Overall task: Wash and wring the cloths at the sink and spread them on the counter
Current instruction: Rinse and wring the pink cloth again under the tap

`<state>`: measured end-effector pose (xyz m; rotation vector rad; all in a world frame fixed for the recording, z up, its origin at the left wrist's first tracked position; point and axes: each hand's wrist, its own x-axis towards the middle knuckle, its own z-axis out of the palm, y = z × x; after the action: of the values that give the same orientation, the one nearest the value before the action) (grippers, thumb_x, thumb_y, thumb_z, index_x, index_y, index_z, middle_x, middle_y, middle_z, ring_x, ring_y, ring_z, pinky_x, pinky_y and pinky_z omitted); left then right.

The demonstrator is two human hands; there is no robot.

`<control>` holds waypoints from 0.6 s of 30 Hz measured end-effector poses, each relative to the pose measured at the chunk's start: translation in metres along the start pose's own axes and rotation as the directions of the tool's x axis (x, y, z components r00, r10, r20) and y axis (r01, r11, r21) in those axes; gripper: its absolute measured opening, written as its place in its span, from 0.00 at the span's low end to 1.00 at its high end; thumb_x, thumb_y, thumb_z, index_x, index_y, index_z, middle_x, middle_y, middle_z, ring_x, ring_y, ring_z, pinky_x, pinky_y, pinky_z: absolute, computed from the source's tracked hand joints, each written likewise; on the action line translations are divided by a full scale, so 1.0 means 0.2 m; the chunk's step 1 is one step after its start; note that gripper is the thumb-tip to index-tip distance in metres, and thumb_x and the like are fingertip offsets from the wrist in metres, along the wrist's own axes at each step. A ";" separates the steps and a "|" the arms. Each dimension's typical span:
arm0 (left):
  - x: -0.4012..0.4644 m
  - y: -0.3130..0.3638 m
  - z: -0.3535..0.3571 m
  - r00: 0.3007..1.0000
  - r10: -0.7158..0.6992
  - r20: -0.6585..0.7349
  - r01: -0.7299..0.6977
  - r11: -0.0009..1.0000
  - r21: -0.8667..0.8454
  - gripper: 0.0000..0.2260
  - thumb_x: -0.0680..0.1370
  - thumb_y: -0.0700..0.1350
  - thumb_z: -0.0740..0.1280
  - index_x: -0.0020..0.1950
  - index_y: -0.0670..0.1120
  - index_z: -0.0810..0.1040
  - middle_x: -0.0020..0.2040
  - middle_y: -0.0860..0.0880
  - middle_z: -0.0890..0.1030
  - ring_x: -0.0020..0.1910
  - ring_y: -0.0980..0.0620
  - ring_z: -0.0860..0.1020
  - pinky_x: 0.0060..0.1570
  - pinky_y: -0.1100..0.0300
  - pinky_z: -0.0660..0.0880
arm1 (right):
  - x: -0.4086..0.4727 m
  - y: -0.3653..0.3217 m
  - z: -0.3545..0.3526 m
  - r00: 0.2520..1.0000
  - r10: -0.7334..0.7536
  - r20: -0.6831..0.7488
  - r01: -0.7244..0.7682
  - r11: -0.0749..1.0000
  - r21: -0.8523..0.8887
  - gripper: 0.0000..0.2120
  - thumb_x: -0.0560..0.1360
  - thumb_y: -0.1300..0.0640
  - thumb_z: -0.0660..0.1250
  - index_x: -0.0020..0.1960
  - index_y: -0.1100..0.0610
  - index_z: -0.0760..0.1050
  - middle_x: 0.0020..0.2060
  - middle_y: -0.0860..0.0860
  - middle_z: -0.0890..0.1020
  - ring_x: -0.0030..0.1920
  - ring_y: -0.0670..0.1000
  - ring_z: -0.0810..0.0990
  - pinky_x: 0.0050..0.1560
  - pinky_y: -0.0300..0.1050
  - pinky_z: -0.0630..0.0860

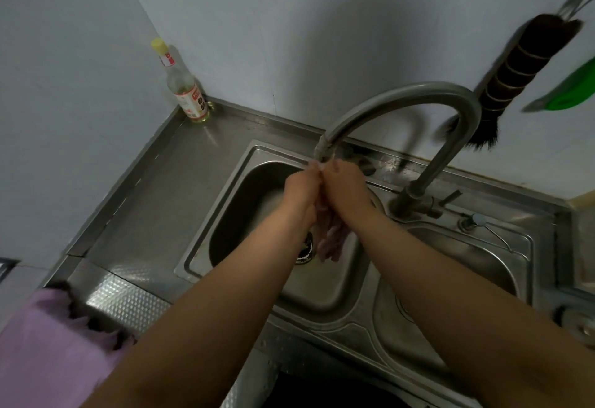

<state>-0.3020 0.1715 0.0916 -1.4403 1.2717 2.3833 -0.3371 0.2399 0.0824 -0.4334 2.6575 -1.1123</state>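
Both my hands meet right under the faucet spout (325,147) over the left basin of the steel sink (225,214). My left hand (301,187) and my right hand (346,187) together grip a wet pinkish cloth (330,237). The cloth hangs down twisted from between my palms toward the drain (306,250). A light purple cloth (48,349) lies on the counter corner at the lower left, partly out of frame.
The curved faucet (434,101) rises from the sink's back ledge, with its lever (450,196) to the right. A bottle with a yellow cap (186,92) stands in the back corner of the steel counter (154,201). The right basin (467,262) adjoins. A dark brush (512,76) hangs on the wall.
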 end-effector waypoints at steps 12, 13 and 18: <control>0.01 0.02 -0.01 0.999 -0.048 -0.026 0.049 0.996 0.070 0.17 0.80 0.56 0.62 0.47 0.43 0.79 0.35 0.47 0.80 0.35 0.50 0.79 0.35 0.59 0.75 | -0.14 -0.03 0.05 0.999 -0.010 0.032 0.010 1.000 0.006 0.21 0.82 0.48 0.49 0.36 0.53 0.70 0.28 0.45 0.72 0.28 0.42 0.71 0.30 0.38 0.62; 0.00 0.02 -0.02 0.996 -0.086 0.009 0.085 0.993 0.082 0.17 0.80 0.57 0.62 0.45 0.44 0.78 0.35 0.47 0.80 0.35 0.49 0.79 0.34 0.60 0.74 | -0.13 -0.01 0.05 0.999 -0.028 0.037 0.029 0.999 -0.040 0.21 0.82 0.48 0.49 0.36 0.53 0.69 0.28 0.45 0.71 0.28 0.42 0.70 0.30 0.38 0.62; -0.05 0.03 -0.10 0.939 -0.179 0.295 0.147 0.981 0.126 0.26 0.80 0.62 0.53 0.47 0.42 0.78 0.38 0.44 0.84 0.39 0.48 0.83 0.46 0.57 0.76 | 0.01 0.17 -0.03 0.988 0.112 0.109 -0.124 0.987 0.107 0.21 0.82 0.52 0.52 0.33 0.57 0.70 0.32 0.55 0.76 0.36 0.55 0.75 0.39 0.43 0.65</control>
<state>-0.2852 0.1582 0.0990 -1.0520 1.1303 2.2822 -0.3465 0.2661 0.0628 -0.2989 2.4815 -1.1645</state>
